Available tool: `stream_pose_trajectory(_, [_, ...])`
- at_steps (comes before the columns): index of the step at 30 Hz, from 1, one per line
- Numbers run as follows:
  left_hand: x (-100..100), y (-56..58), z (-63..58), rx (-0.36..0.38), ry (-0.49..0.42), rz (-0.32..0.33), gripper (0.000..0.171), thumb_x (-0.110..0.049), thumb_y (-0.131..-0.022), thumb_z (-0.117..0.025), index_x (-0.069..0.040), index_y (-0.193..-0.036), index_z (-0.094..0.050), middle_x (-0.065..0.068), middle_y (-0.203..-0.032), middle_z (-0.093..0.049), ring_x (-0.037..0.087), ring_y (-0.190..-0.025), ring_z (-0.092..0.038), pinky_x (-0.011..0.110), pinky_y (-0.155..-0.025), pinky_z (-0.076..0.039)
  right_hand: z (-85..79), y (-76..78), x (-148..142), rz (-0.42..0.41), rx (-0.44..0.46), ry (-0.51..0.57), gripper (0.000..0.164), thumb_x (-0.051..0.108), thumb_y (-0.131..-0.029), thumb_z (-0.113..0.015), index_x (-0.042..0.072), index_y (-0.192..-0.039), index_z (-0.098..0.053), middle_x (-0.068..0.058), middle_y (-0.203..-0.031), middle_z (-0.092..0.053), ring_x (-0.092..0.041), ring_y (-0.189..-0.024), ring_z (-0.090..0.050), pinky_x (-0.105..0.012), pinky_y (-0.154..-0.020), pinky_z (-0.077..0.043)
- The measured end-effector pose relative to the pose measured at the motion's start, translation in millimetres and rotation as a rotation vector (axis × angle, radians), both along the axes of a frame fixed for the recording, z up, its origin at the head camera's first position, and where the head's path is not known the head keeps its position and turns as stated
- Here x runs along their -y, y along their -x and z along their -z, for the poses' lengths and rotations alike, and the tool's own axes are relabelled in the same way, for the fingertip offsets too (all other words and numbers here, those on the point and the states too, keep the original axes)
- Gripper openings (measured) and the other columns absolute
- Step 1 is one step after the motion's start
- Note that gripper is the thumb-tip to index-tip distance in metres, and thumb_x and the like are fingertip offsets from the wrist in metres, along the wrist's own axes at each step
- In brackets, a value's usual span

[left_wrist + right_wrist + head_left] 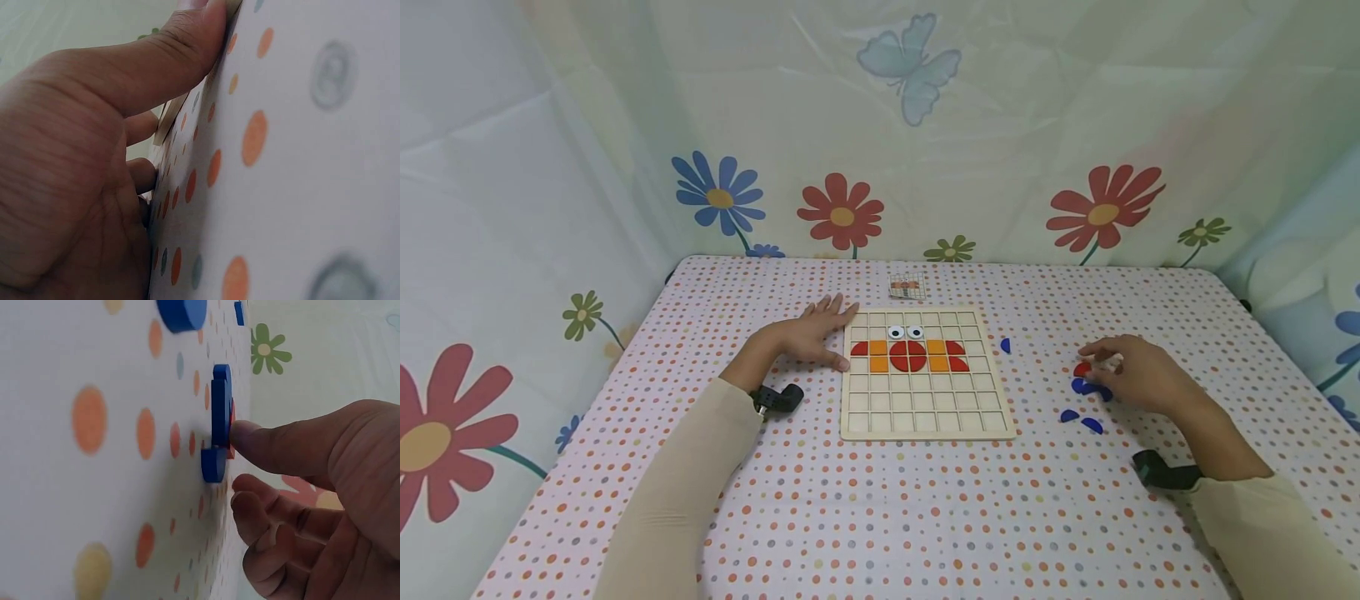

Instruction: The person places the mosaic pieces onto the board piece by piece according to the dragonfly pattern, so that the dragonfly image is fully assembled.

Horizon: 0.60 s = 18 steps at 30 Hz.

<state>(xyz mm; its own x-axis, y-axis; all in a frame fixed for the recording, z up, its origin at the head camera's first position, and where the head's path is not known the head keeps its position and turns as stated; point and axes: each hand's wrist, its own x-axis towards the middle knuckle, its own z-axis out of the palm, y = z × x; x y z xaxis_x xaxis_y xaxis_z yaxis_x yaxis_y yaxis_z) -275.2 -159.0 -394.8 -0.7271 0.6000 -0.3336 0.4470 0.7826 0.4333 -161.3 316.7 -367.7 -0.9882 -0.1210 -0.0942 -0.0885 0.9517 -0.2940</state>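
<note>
In the head view, my left hand (812, 335) rests at the left edge of a wooden grid board (925, 423), fingers spread and thumb at its side. On the board lie two eye pieces (896, 332), a red disc of quarter pieces (907, 357), orange squares (878, 357) and other red quarter pieces (957, 363). My right hand (1138, 372) is low over a red piece (1082, 370) and several blue pieces (219, 415). Its thumb appears to touch the red piece in the right wrist view; the other fingers, loosely curled, look apart from it.
A small picture card (907, 286) stands behind the board. Blue half-round pieces (1092, 426) lie nearer me on the right, and one more blue piece (1005, 345) lies beside the board. A dotted cloth (880, 517) covers the table; a flowered curtain (985, 142) hangs behind.
</note>
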Motion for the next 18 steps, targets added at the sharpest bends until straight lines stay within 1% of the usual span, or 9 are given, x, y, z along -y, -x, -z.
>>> stream_pose_trajectory(2, [-0.1,-0.2,0.0,0.000,0.000,-0.001,0.108,-0.052,-0.084,-0.072,-0.023,-0.160,0.000,0.011,-0.166,0.015,0.029,-0.153,0.019,0.049,-0.124,0.010,-0.5,-0.4,-3.3,0.008,0.010,-0.010,0.035,0.016,-0.093,-0.065,-0.003,-0.122,-0.064,-0.031,-0.115,-0.062,-0.038,-0.091,-0.061,-0.046,-0.067,-0.051])
stream_pose_trajectory(5, [-0.3,-0.3,-0.2,0.003,-0.001,-0.003,0.108,-0.052,-0.084,-0.072,-0.023,-0.160,-0.001,0.011,-0.166,0.014,0.029,-0.153,0.018,0.049,-0.124,0.010,-1.0,-1.3,-6.3,0.011,0.023,-0.020,0.038,0.019,-0.093,-0.064,-0.003,-0.124,-0.063,-0.032,-0.115,-0.061,-0.044,-0.097,-0.060,-0.053,-0.072,-0.051])
stream_pose_trajectory(8, [-0.2,-0.5,-0.3,0.003,0.000,-0.005,0.108,-0.051,-0.084,-0.072,-0.023,-0.160,-0.001,0.011,-0.166,0.014,0.029,-0.153,0.018,0.049,-0.124,0.010,0.3,-1.8,-6.2,0.015,0.016,-0.020,0.037,0.019,-0.092,-0.065,-0.004,-0.122,-0.064,-0.032,-0.113,-0.062,-0.046,-0.100,-0.059,-0.057,-0.075,-0.050])
stream_pose_trajectory(10, [-0.2,-0.6,-0.4,0.005,-0.001,-0.004,0.108,-0.051,-0.084,-0.072,-0.023,-0.160,-0.001,0.011,-0.166,0.014,0.029,-0.153,0.018,0.049,-0.124,0.010,1.8,-1.5,-5.6,0.023,0.009,-0.020,0.036,0.018,-0.092,-0.066,-0.004,-0.120,-0.065,-0.031,-0.111,-0.063,-0.045,-0.098,-0.060,-0.056,-0.074,-0.050])
stream_pose_trajectory(15, [-0.3,-0.5,-0.9,0.002,-0.002,-0.006,0.108,-0.051,-0.084,-0.072,-0.023,-0.160,0.000,0.011,-0.166,0.014,0.029,-0.153,0.018,0.049,-0.124,0.010,3.8,-0.1,-5.7,0.030,0.000,-0.016,0.033,0.017,-0.091,-0.066,-0.004,-0.117,-0.067,-0.029,-0.106,-0.064,-0.037,-0.089,-0.061,-0.049,-0.069,-0.051])
stream_pose_trajectory(18, [-0.3,-0.3,-0.3,-0.002,-0.001,-0.008,0.108,-0.051,-0.084,-0.072,-0.023,-0.160,-0.001,0.010,-0.166,0.014,0.029,-0.153,0.018,0.049,-0.124,0.010,4.8,-0.1,-5.7,0.030,-0.001,-0.010,0.032,0.017,-0.091,-0.066,-0.004,-0.116,-0.068,-0.028,-0.104,-0.064,-0.037,-0.089,-0.061,-0.048,-0.069,-0.050])
